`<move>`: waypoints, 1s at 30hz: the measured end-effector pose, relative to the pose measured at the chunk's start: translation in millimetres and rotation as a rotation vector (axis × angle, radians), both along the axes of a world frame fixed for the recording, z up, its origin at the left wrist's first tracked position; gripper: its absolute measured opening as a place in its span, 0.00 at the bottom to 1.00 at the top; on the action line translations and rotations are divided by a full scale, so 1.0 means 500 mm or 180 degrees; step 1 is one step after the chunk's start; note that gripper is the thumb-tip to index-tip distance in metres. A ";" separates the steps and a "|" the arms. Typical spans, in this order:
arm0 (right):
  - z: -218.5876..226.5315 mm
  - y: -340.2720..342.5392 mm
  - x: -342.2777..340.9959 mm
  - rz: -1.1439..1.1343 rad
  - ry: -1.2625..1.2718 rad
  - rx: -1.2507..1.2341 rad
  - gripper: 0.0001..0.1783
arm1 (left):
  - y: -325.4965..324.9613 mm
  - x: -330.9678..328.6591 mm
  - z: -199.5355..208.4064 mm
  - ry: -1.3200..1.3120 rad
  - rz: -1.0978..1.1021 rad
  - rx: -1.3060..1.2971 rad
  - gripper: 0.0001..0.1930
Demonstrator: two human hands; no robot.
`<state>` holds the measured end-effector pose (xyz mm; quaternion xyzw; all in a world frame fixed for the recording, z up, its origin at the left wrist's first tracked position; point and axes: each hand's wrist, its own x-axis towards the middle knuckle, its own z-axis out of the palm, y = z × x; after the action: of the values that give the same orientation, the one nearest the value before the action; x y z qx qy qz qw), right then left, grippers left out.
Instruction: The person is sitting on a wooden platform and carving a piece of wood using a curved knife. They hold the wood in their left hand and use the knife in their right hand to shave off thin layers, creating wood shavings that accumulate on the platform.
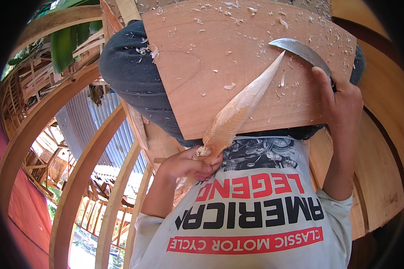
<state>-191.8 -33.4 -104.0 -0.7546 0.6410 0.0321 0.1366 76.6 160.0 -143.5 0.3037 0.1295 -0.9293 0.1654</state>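
My left hand (pixel 191 167) is closed round the narrow lower end of a carved wooden piece (pixel 238 107). That piece slants up to the right and tapers to a pale, sharp point; its lower part is darker and rougher. In my right hand (pixel 341 96) is a knife (pixel 303 50) with a curved metal blade, its handle hidden by my fingers. The blade's tip lies just above the point of the wood, and I see a small gap between them. Beneath both is a flat wooden board (pixel 188 67) resting across my lap.
Pale wood shavings (pixel 229 86) are scattered over the board, mostly toward its far edge. My dark-trousered knee (pixel 125 67) sticks out at the left. Wooden bars (pixel 83 179) stand to the left, with corrugated metal sheets (pixel 87 121) beyond. Wooden planks (pixel 377 170) line the right side.
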 end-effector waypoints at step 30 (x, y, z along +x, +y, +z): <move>0.005 0.026 0.017 0.0182 -0.0035 0.0029 0.29 | -0.002 0.009 -0.002 0.0092 0.0085 -0.0149 0.12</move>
<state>-183.6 -20.6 -101.4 -0.7722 0.6182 0.0348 0.1426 81.1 158.9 -144.4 0.2845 0.1141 -0.9341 0.1829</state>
